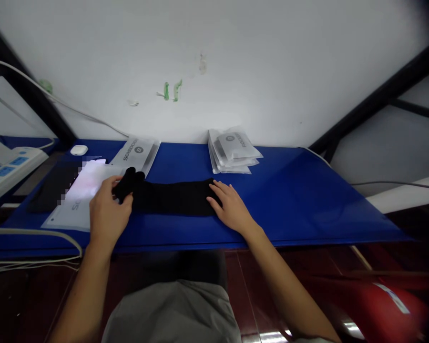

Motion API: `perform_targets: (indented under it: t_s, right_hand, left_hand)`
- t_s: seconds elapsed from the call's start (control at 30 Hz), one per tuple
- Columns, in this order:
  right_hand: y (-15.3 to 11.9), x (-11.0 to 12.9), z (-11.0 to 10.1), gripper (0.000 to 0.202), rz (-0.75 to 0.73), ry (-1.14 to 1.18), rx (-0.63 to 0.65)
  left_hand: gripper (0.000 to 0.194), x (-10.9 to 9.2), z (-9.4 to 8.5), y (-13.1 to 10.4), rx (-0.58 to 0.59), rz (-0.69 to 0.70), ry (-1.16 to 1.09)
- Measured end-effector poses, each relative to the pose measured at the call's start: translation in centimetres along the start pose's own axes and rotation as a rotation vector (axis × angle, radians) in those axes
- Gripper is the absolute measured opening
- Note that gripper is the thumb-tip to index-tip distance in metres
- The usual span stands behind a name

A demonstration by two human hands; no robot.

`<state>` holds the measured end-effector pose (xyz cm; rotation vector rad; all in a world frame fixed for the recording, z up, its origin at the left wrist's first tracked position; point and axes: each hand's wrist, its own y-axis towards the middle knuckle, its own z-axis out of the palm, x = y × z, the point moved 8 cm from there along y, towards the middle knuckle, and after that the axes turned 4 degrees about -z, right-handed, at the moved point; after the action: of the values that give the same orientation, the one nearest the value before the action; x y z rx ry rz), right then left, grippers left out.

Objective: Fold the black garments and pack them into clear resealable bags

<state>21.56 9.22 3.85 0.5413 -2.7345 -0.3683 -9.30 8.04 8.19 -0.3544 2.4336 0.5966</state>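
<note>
A long, narrow piece of black cloth (175,197) lies flat across the blue tabletop in front of me. Its left end is raised into a folded bunch, gripped between the thumb and fingers of my left hand (109,207). At the opposite end, my right hand (232,207) rests with fingers stretched out and apart, the tips touching the cloth's edge. Beside my left hand lies a frosted plastic bag (71,216) with printed letters, partly covered by a lit phone-like screen (87,178).
A stack of frosted printed bags (234,150) sits by the wall, and another printed bag (137,152) lies left of it. A white earphone case (79,150), a power strip (14,169) and loose cables (39,232) are on the left. Black metal posts (372,95) frame the blue table (289,200).
</note>
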Motion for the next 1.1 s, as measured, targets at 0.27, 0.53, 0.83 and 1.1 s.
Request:
perform_targets:
  t_s: [0.27,0.53,0.83,1.1]
  right_hand:
    - [-0.3,-0.2,0.6,0.046,0.016,0.052,-0.006]
    - [-0.3,-0.4,0.8,0.045,0.023,0.052,-0.003]
    - [-0.4,-0.4,0.7,0.045,0.023,0.064,-0.005]
    - [-0.4,-0.5,0.8,0.045,0.030,0.074,-0.005]
  left_hand:
    - [0.038,-5.7,2.2,-2.6,0.090,0.264,-0.006]
    - [0.043,-7.6,4.1,-3.9,0.326,0.431,-0.169]
    - [0.051,-6.3,7.7,-1.8,0.458,0.384,-0.008]
    - [0.057,-5.1,10.3,-3.2,0.571,0.386,0.237]
